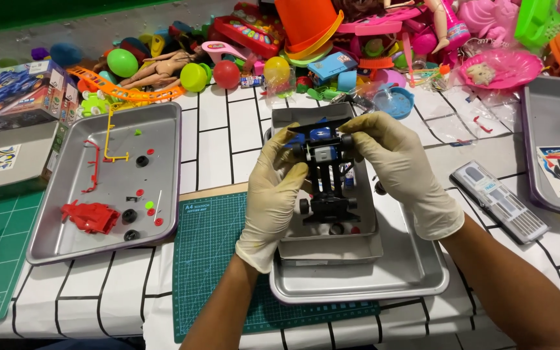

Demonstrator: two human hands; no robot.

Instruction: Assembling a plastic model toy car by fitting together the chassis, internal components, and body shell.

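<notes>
Both gloved hands hold a small black toy car chassis (327, 178) above a grey tray (416, 266). The left hand (272, 194) clamps its fingers on the chassis's left flank, thumb at the front wheel; the right hand (404, 170) curls its fingers over the blue front end. Below the fingertips, a shallower tray (332, 249) lies nested in the tray, its near rim close to the left wrist. Left of the left-hand fingers, a green cutting mat (212, 259) offers open room before a second tray (111, 181) of red parts. Beyond the fingertips, piled toys (332, 45) crowd the table's far edge.
</notes>
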